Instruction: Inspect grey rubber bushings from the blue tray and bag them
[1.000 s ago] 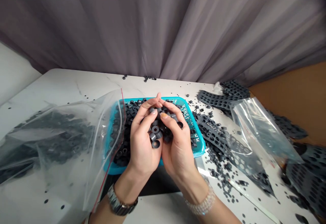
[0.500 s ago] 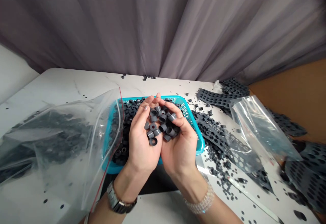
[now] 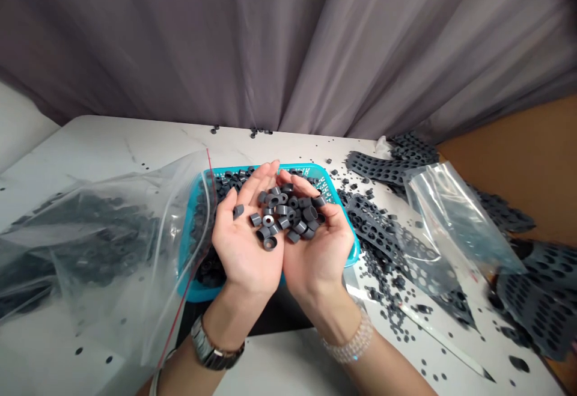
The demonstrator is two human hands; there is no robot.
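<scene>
My left hand point(image 3: 243, 249) and my right hand point(image 3: 322, 255) are side by side, palms up and cupped, just above a teal tray point(image 3: 353, 246). A heap of small grey rubber rings point(image 3: 286, 216) rests across both palms. The fingers are half stretched out and point away from me. One ring point(image 3: 238, 210) lies apart near the left thumb. The tray under the hands holds many more of the same rings point(image 3: 211, 270). A watch point(image 3: 211, 348) sits on the left wrist and a bead bracelet point(image 3: 347, 345) on the right.
A large clear zip bag point(image 3: 103, 240) with dark rings inside lies at the left, its mouth against the tray. At the right are a smaller clear bag point(image 3: 451, 222), perforated dark rubber sheets point(image 3: 383, 170) and scattered rings. A grey curtain point(image 3: 288, 47) hangs behind the white table point(image 3: 112, 137).
Both hands were closed together over the rings; they have opened out palm up and risen slightly, so the heap now lies exposed on the palms.
</scene>
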